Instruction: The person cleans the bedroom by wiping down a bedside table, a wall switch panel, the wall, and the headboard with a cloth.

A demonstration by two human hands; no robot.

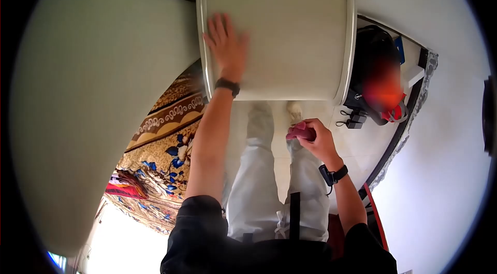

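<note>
My left hand [226,48] lies with fingers spread on the left part of a beige, smooth-topped piece of furniture [290,41] with pale trim along both sides. The fingers are slightly blurred, and nothing shows in them. My right hand [320,143] is closed around a bunched, dark pinkish-red cloth [301,131]. It is held above my right leg, below the furniture's near edge and apart from it. Part of the cloth is hidden in the fingers.
A black bag [374,48] and a blurred orange-red item [384,90] stand to the right. Black power adapters [355,119] lie on the floor beside them. A patterned floral textile [160,155] is at left, behind a large pale curved panel [103,92].
</note>
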